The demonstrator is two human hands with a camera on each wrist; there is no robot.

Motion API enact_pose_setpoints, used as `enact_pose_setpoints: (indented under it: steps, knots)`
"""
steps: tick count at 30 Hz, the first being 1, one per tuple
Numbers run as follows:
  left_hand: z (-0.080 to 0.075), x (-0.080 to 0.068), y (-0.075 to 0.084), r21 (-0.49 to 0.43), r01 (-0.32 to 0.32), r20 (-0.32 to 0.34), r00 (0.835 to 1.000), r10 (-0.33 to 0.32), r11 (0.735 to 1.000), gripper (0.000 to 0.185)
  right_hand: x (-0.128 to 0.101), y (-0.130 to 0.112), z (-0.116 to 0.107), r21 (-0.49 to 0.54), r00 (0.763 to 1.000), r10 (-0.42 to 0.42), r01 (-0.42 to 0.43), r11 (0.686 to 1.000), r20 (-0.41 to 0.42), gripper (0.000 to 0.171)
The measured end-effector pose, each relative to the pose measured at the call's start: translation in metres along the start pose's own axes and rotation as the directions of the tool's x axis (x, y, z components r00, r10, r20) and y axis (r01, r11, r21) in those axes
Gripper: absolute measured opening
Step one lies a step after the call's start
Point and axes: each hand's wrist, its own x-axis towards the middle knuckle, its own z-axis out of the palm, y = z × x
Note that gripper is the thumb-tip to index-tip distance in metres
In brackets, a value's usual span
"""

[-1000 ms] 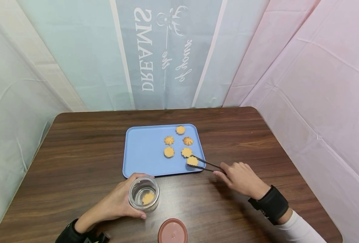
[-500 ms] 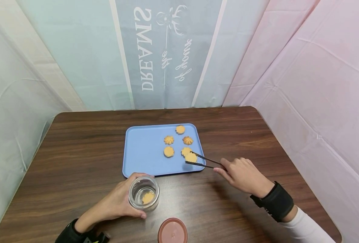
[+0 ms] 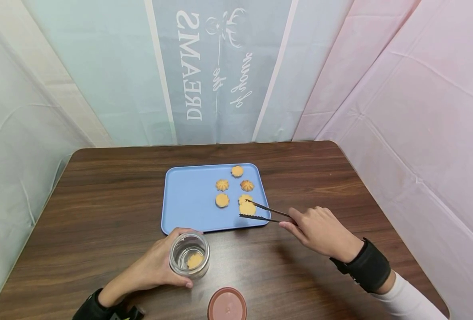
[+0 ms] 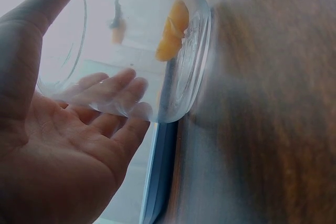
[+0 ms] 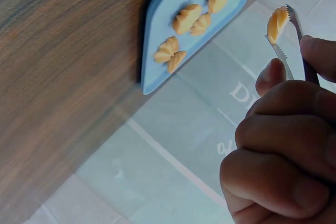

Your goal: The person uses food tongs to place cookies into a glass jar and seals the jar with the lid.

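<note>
My right hand [image 3: 320,233] squeezes thin dark metal tongs [image 3: 266,213], clamped on a golden flower-shaped cookie [image 3: 247,208] lifted above the blue plastic tray's [image 3: 188,200] near right corner. My left hand [image 3: 150,269] wraps the clear glass jar [image 3: 189,255], standing near the tray, one cookie inside.
</note>
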Motion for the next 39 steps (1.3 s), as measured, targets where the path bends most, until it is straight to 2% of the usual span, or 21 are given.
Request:
enact_pose_setpoints:
  steps: [9, 16, 24, 33, 39]
  knots:
    - [-0.001, -0.001, 0.001, -0.009, 0.012, 0.0, 1.0, -0.012, 1.0, 0.1, 0.004, -0.005, -0.007, -0.005, 0.998, -0.053, 0.052, 0.999, -0.029, 0.046]
    - [-0.001, -0.001, 0.001, -0.003, -0.012, -0.009, 1.0, 0.012, 1.0, 0.102, 0.01, -0.009, -0.011, -0.008, 0.996, -0.085, 0.085, 0.996, -0.039, 0.048]
    - [-0.001, -0.001, 0.002, -0.005, 0.007, -0.004, 1.0, -0.007, 1.0, 0.101, 0.015, -0.017, -0.016, -0.015, 0.993, -0.107, 0.107, 0.994, -0.046, 0.051]
    - [0.002, -0.001, 0.001, 0.018, -0.032, -0.021, 0.999, 0.032, 0.999, 0.101, 0.021, -0.032, -0.02, 0.023, 0.986, -0.153, 0.155, 0.988, -0.06, 0.048]
    - [0.004, 0.0, 0.002, 0.031, -0.046, -0.035, 0.998, 0.047, 0.998, 0.102, 0.027, -0.046, -0.02, 0.006, 0.976, -0.205, 0.206, 0.979, -0.075, 0.049]
